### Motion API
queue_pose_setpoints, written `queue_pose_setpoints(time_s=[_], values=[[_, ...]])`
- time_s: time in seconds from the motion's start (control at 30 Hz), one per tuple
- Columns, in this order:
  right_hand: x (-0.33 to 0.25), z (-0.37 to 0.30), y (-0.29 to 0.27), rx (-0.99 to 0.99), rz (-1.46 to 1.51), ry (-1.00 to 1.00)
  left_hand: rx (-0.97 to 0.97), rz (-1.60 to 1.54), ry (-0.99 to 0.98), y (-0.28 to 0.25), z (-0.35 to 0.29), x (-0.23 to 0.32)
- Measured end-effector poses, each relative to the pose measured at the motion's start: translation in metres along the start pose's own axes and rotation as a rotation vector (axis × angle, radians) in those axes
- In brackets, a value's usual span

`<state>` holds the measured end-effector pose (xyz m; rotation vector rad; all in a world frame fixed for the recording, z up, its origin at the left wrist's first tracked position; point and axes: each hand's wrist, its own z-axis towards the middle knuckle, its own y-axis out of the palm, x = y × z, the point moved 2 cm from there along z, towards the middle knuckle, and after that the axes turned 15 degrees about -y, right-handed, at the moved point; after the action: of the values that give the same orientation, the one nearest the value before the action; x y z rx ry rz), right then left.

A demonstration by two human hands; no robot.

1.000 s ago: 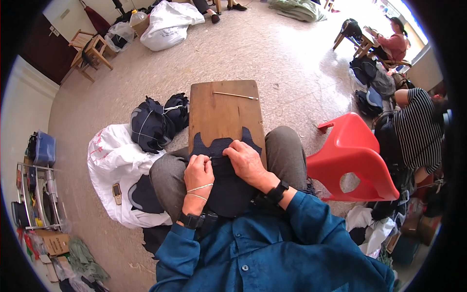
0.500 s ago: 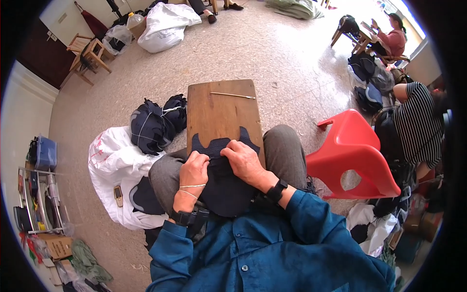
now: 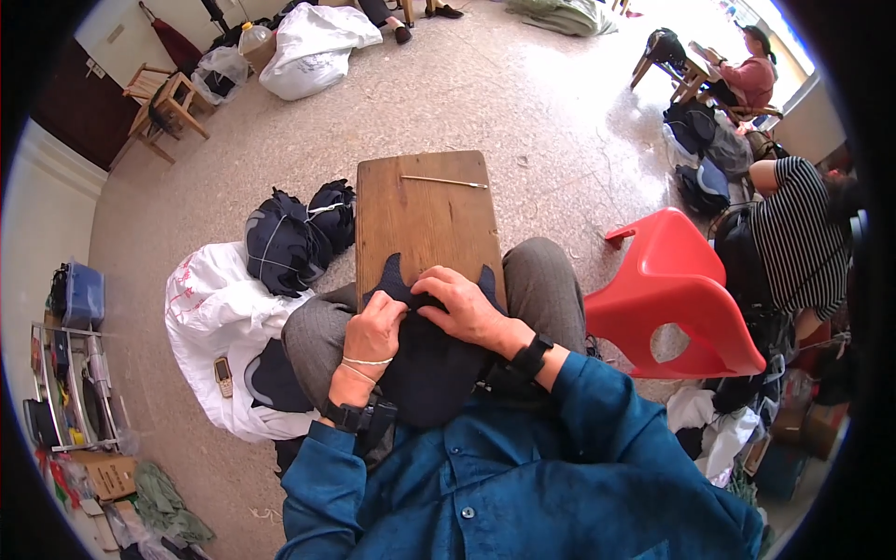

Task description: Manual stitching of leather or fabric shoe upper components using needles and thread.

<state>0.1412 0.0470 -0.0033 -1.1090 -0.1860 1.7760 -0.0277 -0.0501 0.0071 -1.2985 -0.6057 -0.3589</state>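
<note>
A dark navy cut piece of cloth [image 3: 431,373] lies across my lap and over the near end of a wooden board [image 3: 425,215]. Two pointed ends of the cloth reach forward onto the wood. My left hand [image 3: 375,325] is closed, pinching the cloth's edge near its left point. Beside it, my right hand [image 3: 462,306] has its fingers curled over the same edge, thumb underneath, gripping the cloth. The exact fold between the fingertips is hidden. A thin pale stick [image 3: 443,181] rests across the board's far end.
Tied bundles of dark cloth pieces [image 3: 280,243] sit left of the board. Below them a white sack [image 3: 201,289] carries a mobile phone [image 3: 223,377]. A red plastic stool [image 3: 672,289] stands at my right, near a person in a striped shirt [image 3: 803,233].
The cloth has shifted toward me, and its points reach less far up the board. My right hand has moved slightly left, its fingers arched more over the edge. My left hand has barely moved.
</note>
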Motion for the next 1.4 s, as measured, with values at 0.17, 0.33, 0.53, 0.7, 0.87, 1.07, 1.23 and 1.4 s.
queue_pose_setpoints(time_s=[0.17, 0.33, 0.53, 0.7, 0.87, 1.07, 1.23, 1.4], values=[[-0.012, -0.012, -0.005, -0.074, 0.02, 0.022, -0.002, -0.014, 0.029, -0.003, 0.003, 0.0], [-0.009, -0.015, -0.004, -0.04, 0.051, 0.002, -0.093, 0.055, 0.103, -0.006, 0.008, 0.004], [-0.004, -0.015, -0.002, -0.039, 0.084, -0.024, -0.059, -0.049, 0.137, -0.004, 0.011, -0.003], [-0.004, -0.017, -0.004, -0.029, 0.091, -0.027, 0.036, 0.06, -0.1, -0.004, -0.005, 0.0], [-0.003, -0.018, -0.004, 0.004, 0.099, -0.045, -0.003, -0.131, -0.288, -0.006, -0.007, 0.004], [0.0, -0.018, 0.0, 0.039, 0.112, -0.051, -0.002, -0.145, -0.221, -0.002, -0.003, -0.002], [0.003, -0.018, -0.003, -0.004, 0.115, -0.038, -0.07, -0.169, -0.127, -0.005, 0.013, 0.001], [0.001, -0.016, -0.002, 0.004, 0.13, -0.036, -0.11, -0.213, -0.092, -0.001, 0.015, 0.0]])
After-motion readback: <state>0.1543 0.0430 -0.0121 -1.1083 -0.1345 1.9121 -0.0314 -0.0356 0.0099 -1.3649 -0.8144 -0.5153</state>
